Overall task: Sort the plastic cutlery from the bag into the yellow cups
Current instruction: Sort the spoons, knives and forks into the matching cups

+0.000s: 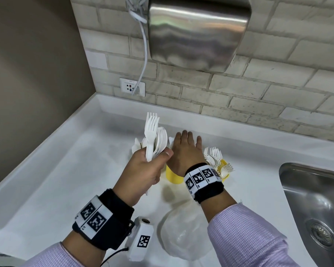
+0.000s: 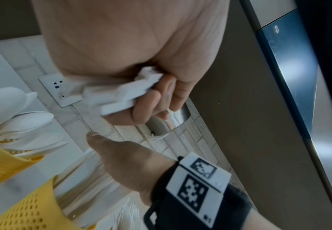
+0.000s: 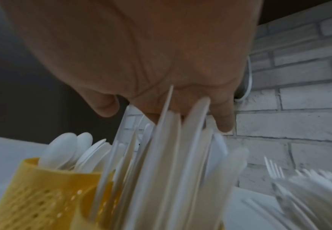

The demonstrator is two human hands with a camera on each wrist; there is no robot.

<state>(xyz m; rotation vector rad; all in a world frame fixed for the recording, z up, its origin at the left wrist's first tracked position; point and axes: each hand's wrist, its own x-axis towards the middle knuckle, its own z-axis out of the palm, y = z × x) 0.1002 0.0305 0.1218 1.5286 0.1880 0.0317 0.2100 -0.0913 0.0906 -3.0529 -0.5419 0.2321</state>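
My left hand point(image 1: 152, 162) grips a bunch of white plastic forks and spoons point(image 1: 152, 132) by the handles, heads up; the handle ends point(image 2: 125, 96) show in its curled fingers point(image 2: 147, 107). My right hand point(image 1: 185, 145) lies flat with straight fingers over a yellow cup point(image 1: 174, 177), touching the tops of the flat white cutlery point(image 3: 171, 147) standing in it. A perforated yellow cup point(image 3: 43, 194) of white spoons point(image 3: 66, 147) stands to the left, behind my left hand. Another yellow cup point(image 1: 224, 166) on the right holds forks point(image 1: 214, 155).
An empty clear plastic bag point(image 1: 185, 234) lies on the white counter point(image 1: 66, 180) near me. A steel sink point(image 1: 316, 209) is at the right. A steel hand dryer point(image 1: 199, 31), its cable point(image 1: 146, 54) and a wall socket point(image 1: 132, 87) are on the brick wall behind.
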